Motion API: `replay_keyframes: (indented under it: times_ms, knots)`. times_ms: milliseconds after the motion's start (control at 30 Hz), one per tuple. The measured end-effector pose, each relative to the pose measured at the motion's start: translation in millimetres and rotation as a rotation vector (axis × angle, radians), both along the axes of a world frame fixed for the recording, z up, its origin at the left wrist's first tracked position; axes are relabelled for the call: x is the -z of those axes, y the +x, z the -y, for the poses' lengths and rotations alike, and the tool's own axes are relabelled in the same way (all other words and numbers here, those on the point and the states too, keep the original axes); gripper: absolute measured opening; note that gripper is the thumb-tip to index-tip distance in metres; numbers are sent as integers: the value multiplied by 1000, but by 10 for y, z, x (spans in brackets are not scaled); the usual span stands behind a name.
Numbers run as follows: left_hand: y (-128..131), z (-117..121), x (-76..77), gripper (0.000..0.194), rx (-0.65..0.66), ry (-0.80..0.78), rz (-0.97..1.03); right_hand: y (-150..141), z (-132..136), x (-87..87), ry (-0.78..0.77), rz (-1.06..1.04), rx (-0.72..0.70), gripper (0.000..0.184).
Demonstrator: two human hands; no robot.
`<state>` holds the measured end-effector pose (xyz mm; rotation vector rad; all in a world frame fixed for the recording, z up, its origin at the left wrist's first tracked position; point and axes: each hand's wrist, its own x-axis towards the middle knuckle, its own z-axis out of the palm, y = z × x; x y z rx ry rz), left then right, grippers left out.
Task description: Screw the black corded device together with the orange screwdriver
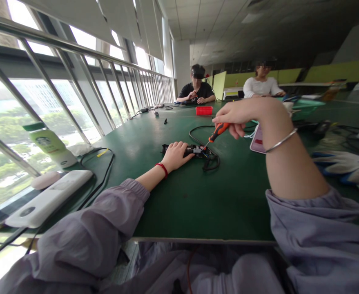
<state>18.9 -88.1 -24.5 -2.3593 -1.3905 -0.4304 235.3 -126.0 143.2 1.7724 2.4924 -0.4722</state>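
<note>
A black corded device (199, 151) lies on the green tabletop, its grey part and some thin wires exposed at the right end. My left hand (176, 156) is closed over its left and middle part and presses it to the table; the fingers cover much of the body. In my right hand (237, 114) is a screwdriver (219, 131) with an orange and black handle. Its shaft slants down to the left, and the tip meets the exposed right end of the device; the exact contact spot is too small to tell. The black cord (194, 130) loops around that end.
Left stand a green-capped bottle (51, 145) and a white power bank (52, 198) with cables. A phone (258, 139), gloves (347, 165) and a green basket (308, 104) are on the right. Farther back are a red box (204, 110) and two seated people (197, 92).
</note>
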Motion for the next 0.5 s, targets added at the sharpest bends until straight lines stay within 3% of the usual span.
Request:
replay_keyframes:
  times_ms: [67,233,333,500]
  knots:
    - [4,1,-2,42,2,-3,1,-16,11,1,-9,-9,3,49]
    - [-3,6,-3,42,0,-1,1,-15,24,-32,91,15,-68,33]
    - [-6,4,0,41,0,-2,4,16,4,-45,142,43,-101,39]
    - [-6,-5,8,42,2,3,6,43,9,-25,110,48,-31,36]
